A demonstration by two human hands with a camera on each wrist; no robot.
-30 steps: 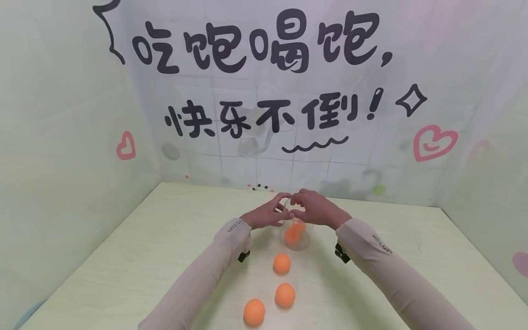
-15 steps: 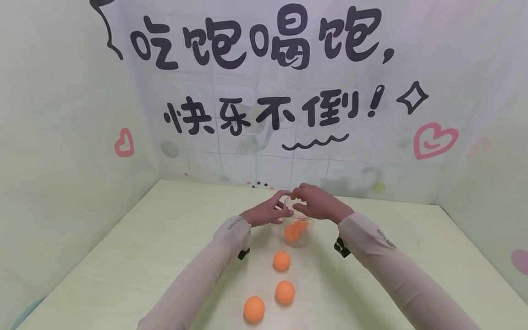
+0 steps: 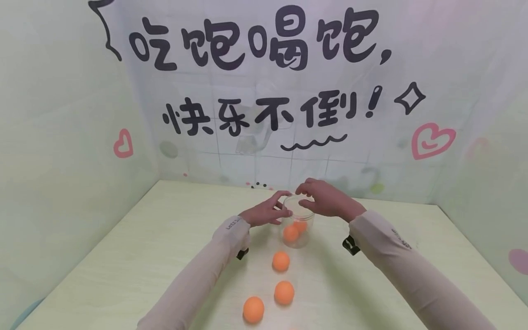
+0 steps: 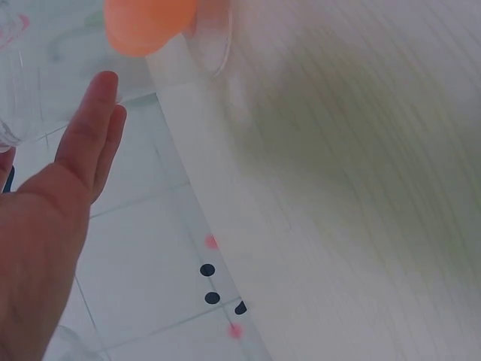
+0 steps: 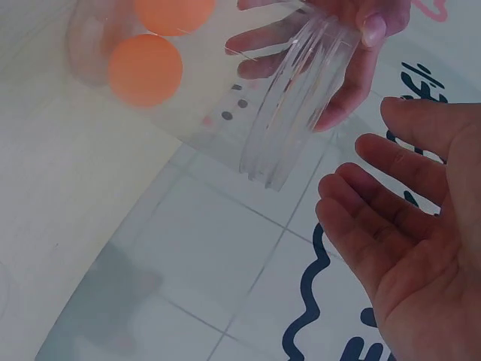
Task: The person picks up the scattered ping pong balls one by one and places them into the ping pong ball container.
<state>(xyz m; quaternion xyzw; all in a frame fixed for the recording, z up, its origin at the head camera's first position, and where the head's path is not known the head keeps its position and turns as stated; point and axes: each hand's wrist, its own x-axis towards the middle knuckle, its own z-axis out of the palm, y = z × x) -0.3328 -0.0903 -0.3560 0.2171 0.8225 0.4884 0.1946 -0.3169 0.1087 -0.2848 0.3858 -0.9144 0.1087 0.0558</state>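
A clear jar stands upright on the table, with two orange balls at its bottom. My left hand holds the jar near its ridged mouth, thumb on the near side and fingers reaching round the far side. The right wrist view shows those fingers through the clear wall. My right hand hovers beside the jar's rim with loosely bent fingers. In the right wrist view, a gap separates that right hand from the jar mouth, and it holds nothing. Whether a clear lid covers the mouth, I cannot tell.
Between the forearms, several loose orange balls lie in front of the jar: one near it, a middle ball and a ball nearer the front. A printed white curtain hangs behind the pale wooden table.
My right hand has come off the jar's rim, moving up and to the right. The left hand keeps its place on the jar, and the loose balls stay put.
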